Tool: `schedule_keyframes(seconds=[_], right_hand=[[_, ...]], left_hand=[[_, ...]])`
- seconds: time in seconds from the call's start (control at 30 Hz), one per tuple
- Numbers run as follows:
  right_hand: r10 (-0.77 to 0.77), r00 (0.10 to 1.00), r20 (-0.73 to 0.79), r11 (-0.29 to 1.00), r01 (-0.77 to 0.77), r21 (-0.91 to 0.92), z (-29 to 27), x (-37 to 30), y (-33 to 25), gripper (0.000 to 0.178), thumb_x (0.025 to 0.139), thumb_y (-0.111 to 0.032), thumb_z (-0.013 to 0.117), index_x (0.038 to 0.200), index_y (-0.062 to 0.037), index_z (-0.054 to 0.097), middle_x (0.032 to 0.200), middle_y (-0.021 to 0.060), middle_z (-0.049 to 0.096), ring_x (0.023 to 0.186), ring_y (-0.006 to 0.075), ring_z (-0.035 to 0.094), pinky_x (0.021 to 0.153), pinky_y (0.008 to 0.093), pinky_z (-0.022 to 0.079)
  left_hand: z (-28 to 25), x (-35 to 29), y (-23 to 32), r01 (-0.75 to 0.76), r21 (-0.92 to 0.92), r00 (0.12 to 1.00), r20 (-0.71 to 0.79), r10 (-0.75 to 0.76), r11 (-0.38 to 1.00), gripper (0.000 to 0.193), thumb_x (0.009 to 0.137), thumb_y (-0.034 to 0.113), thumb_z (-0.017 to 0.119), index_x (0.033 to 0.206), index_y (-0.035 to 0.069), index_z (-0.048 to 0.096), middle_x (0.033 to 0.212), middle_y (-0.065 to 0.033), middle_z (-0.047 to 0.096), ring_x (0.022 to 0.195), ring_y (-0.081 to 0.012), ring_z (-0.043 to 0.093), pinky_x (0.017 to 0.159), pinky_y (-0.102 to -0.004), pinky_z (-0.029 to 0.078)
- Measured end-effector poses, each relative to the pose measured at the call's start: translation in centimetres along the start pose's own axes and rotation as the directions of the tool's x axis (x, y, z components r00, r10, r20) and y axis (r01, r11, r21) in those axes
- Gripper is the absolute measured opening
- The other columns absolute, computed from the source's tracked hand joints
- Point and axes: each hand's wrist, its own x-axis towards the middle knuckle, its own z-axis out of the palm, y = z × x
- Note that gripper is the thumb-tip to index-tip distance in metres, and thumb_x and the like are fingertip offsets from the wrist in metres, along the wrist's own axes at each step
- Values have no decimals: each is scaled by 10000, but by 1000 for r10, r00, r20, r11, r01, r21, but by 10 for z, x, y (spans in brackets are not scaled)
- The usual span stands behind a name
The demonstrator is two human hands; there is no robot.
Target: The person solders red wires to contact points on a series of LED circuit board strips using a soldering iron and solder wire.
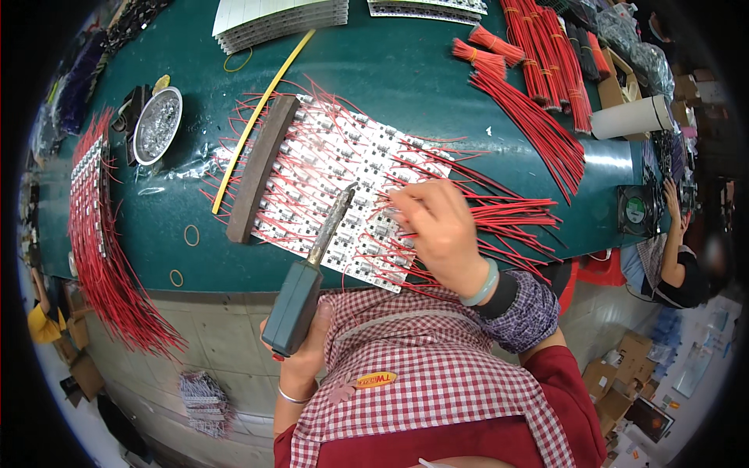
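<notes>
My left hand [309, 352] is closed around the grip of a dark green soldering gun [293, 307]. Its long metal tip slants up over a panel of white circuit boards [359, 168]. My right hand [445, 232] is closed in a pinch at the panel's right part, with a thin red wire at the fingertips, close to the gun's tip. Many red wires [511, 212] fan out from beneath that hand toward the right. A dark brown bar [264, 168] lies across the panel's left side, with red wire ends poking out past it.
On the green table [374, 58], a yellow strip [261, 117] lies beside the bar. A metal bowl [157, 125] and a wired board panel [92, 187] are at left. Bundles of red wire [538, 132] and a white cylinder [630, 118] lie at right; stacked boards [281, 23] stand behind.
</notes>
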Motion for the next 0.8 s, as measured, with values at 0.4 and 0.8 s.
schedule_keyframes(seconds=[0.4,0.8], right_hand=[[285,753,-593,801,152,579,-236,2,49,298,1094,-225,499,948,5,622,675,-9,376,560,56,309,481,234,252],[462,758,-460,741,-45,670,-118,54,78,151,1096,-175,499,1081,-39,563,746,-35,436,620,50,381,542,226,345]], left_hand=[[2,10,14,178,-270,981,-27,-192,946,422,911,-22,711,1319,-49,610,1265,-150,671,1151,-213,639,990,-340,503],[-1,12,28,174,-357,970,-99,-223,918,406,913,1,711,1304,-51,615,1195,-133,688,836,-119,625,744,-275,528]])
